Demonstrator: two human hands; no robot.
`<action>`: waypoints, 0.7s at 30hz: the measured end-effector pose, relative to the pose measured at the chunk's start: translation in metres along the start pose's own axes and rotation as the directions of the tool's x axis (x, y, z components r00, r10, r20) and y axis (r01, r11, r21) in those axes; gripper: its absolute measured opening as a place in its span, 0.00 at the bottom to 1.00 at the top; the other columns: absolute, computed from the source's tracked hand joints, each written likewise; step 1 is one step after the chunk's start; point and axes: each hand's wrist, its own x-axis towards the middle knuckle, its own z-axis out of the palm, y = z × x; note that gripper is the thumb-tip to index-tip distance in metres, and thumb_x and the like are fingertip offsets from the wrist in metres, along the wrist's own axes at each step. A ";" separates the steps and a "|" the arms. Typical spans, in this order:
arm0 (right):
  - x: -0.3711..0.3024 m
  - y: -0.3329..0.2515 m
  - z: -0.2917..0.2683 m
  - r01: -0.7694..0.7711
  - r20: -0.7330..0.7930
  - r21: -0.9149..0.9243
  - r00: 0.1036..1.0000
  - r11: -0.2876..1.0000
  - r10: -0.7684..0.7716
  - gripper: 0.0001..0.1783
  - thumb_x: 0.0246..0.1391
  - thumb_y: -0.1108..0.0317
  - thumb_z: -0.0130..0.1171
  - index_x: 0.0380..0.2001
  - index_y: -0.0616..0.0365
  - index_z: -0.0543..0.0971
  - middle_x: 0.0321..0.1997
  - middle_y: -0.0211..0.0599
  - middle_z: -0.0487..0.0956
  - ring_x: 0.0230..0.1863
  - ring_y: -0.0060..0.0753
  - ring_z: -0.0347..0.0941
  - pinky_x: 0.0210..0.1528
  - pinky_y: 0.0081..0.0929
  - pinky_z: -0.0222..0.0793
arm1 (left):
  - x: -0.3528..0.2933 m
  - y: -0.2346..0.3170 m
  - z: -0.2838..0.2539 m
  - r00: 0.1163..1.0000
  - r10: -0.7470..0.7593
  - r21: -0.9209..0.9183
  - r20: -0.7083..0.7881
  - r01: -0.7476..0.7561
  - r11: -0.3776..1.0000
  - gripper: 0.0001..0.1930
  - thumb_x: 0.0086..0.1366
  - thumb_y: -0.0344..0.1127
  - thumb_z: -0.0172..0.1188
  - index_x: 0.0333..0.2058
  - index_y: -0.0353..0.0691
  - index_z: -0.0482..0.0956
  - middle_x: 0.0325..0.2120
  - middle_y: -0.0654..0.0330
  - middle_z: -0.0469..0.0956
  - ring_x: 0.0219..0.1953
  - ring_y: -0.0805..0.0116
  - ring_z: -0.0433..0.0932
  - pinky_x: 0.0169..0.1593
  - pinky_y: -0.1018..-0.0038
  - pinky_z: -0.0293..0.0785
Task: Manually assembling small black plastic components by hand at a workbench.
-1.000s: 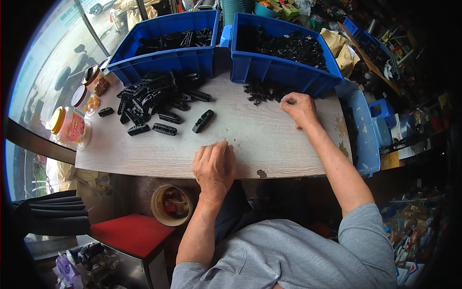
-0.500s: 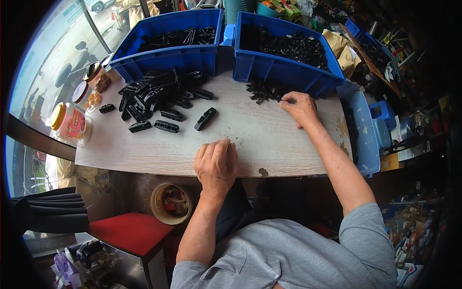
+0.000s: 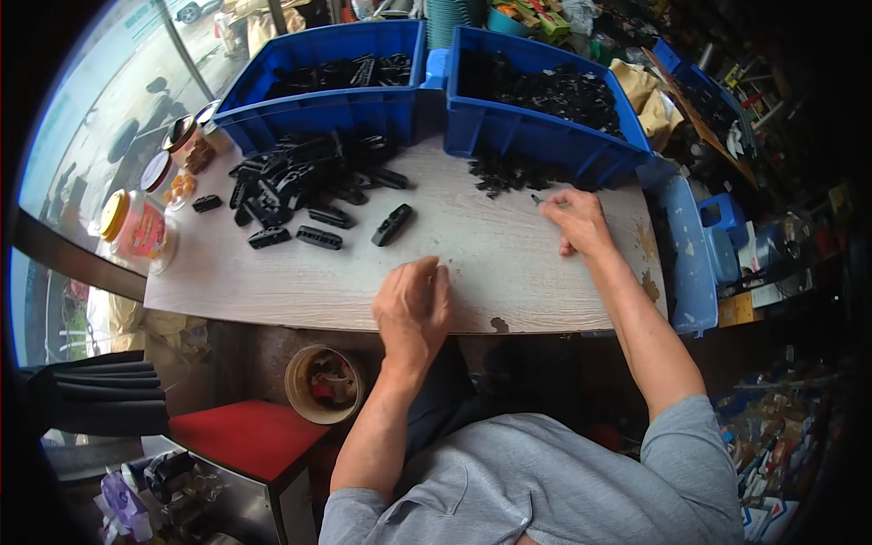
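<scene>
My right hand (image 3: 579,222) is closed in a pinch on a small dark piece (image 3: 537,199) that pokes out past the fingertips. Just beyond it lies a scatter of small black plastic parts (image 3: 507,174), in front of the right blue bin. Close to the table's front edge, my left hand (image 3: 411,304) is curled with its fingers together; whatever it may hold is hidden. A single long black plastic piece (image 3: 392,225) lies ahead of that hand. Farther left is a heap of similar long black pieces (image 3: 295,182), some stacked on others.
Two blue bins of black parts, left (image 3: 318,111) and right (image 3: 545,136), stand along the table's (image 3: 509,282) far side. Lidded jars (image 3: 136,232) line its left edge. A light blue tub (image 3: 695,282) adjoins the right edge. A round bucket (image 3: 324,385) sits below the front.
My right hand has drawn back a little from the scattered small parts, and a small dark piece now shows at its fingertips. My left hand stays closed in nearly the same place.
</scene>
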 end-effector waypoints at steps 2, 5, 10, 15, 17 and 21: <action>-0.011 -0.003 0.000 -0.028 0.044 0.082 0.999 0.996 0.024 0.14 0.55 0.62 0.65 0.36 0.61 0.78 0.14 0.29 0.71 0.09 0.21 0.64 0.10 0.24 0.63 | 0.005 0.012 0.011 0.973 -0.215 -0.272 0.087 0.231 0.934 0.11 0.65 0.30 0.63 0.43 0.30 0.80 0.30 0.57 0.82 0.32 0.73 0.79 0.39 0.76 0.76; -0.032 -0.010 0.009 -0.071 0.128 0.196 0.991 0.978 0.046 0.15 0.55 0.61 0.66 0.37 0.61 0.77 0.12 0.27 0.69 0.08 0.21 0.63 0.11 0.24 0.63 | 0.018 0.028 0.036 0.918 -0.305 -0.421 0.254 0.389 0.820 0.20 0.66 0.34 0.61 0.53 0.30 0.75 0.36 0.46 0.84 0.33 0.63 0.83 0.37 0.70 0.78; -0.055 -0.006 0.024 -0.028 0.287 0.322 0.955 0.946 -0.070 0.13 0.56 0.63 0.65 0.36 0.61 0.78 0.16 0.27 0.73 0.10 0.18 0.62 0.14 0.21 0.64 | 0.040 0.026 0.076 0.856 -0.328 -0.413 0.400 0.487 0.769 0.15 0.62 0.37 0.59 0.39 0.29 0.82 0.22 0.50 0.83 0.25 0.63 0.83 0.34 0.68 0.78; -0.059 -0.001 0.027 0.020 0.261 0.379 0.957 0.925 -0.128 0.11 0.57 0.63 0.66 0.35 0.60 0.80 0.21 0.28 0.78 0.12 0.16 0.65 0.15 0.18 0.61 | 0.043 0.026 0.078 0.789 -0.390 -0.413 0.475 0.591 0.693 0.11 0.64 0.34 0.58 0.33 0.29 0.79 0.21 0.54 0.81 0.21 0.71 0.79 0.28 0.73 0.76; -0.063 -0.006 0.027 0.017 0.263 0.398 0.956 0.917 -0.132 0.11 0.57 0.64 0.66 0.36 0.60 0.80 0.20 0.28 0.78 0.12 0.16 0.65 0.15 0.18 0.61 | 0.046 0.027 0.075 0.792 -0.384 -0.422 0.474 0.587 0.691 0.09 0.65 0.32 0.58 0.32 0.29 0.78 0.22 0.57 0.80 0.20 0.75 0.77 0.24 0.78 0.75; -0.067 -0.005 0.031 0.032 0.243 0.452 0.957 0.891 -0.158 0.12 0.56 0.64 0.68 0.38 0.60 0.80 0.18 0.27 0.77 0.12 0.15 0.64 0.15 0.17 0.62 | 0.050 0.033 0.065 0.697 -0.476 -0.509 0.536 0.717 0.477 0.09 0.65 0.32 0.58 0.32 0.29 0.76 0.21 0.55 0.79 0.19 0.74 0.77 0.23 0.78 0.74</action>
